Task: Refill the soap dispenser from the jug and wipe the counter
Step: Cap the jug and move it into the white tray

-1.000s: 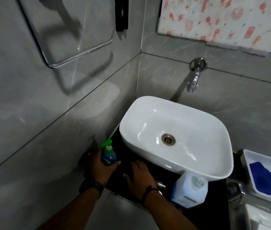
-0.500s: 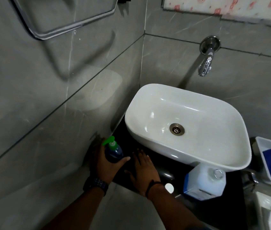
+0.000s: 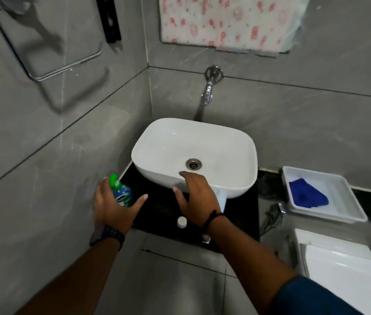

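The soap dispenser (image 3: pixel 123 194), a blue-green bottle with a green pump, stands at the left end of the black counter (image 3: pixel 157 212). My left hand (image 3: pixel 113 208) is wrapped around it from behind, thumb pointing right. My right hand (image 3: pixel 197 196) hovers with fingers spread over the front rim of the white basin (image 3: pixel 148 144) and holds nothing. It hides most of the white jug (image 3: pixel 222 200), of which only a sliver shows under the basin's front edge. A small white cap (image 3: pixel 181 222) lies on the counter near my right wrist. A blue cloth (image 3: pixel 307 194) lies in a white tray (image 3: pixel 351 202) to the right.
A chrome tap (image 3: pixel 209 89) juts from the back wall above the basin. A chrome towel rail (image 3: pixel 43 69) hangs on the left wall. A white toilet cistern lid (image 3: pixel 343 271) sits at lower right, with a metal hose fitting (image 3: pixel 273 214) beside the counter.
My right hand has lifted off the counter and moved right and up, over the basin's front rim and in front of the jug. My left hand stays on the dispenser. The view has pulled back.
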The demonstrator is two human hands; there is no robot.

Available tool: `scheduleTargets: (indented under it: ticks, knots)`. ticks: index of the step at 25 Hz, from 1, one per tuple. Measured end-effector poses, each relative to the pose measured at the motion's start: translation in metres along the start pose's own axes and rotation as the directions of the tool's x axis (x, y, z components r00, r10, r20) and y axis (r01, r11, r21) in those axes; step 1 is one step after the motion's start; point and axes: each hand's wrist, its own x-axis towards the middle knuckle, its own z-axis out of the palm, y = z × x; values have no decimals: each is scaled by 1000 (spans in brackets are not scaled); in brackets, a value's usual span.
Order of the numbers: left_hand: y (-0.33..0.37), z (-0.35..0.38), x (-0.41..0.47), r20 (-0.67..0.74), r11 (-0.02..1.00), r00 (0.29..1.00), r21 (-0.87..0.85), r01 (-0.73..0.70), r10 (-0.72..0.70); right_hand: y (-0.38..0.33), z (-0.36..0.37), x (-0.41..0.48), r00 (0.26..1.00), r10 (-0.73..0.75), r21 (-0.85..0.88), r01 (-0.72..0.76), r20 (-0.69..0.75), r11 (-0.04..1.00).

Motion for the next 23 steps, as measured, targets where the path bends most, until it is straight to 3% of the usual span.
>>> scheduleTargets:
  ticks: [3,6,9,13,16,20,22,23]
  knots:
    - [24,10,-23,-4,995,998,69,-68,68,15,-32,-18,983,57,2,-57,-173,998]
    - [42,39,-35,111,981,976,31,-191,187,41,-43,-39,952,219,57,-211,-215,976]
    - [40,72,-45,404,987,902,-6,-161,150,69,-34,-60,916,382,167,-361,-122,918]
    - [26,108,-52,706,977,702,71,-201,93,90,-12,-66,856,504,302,-513,116,803]
    - [20,125,-49,768,952,630,95,-290,115,103,2,-60,841,517,327,-540,160,776]
    - [13,137,-45,794,928,588,91,-361,151,110,12,-53,807,549,318,-591,217,741]
    - [13,137,-43,778,938,604,56,-341,174,111,13,-52,791,568,314,-611,225,727]
    - [17,134,-41,737,956,650,21,-292,183,110,13,-52,786,576,306,-618,224,724]
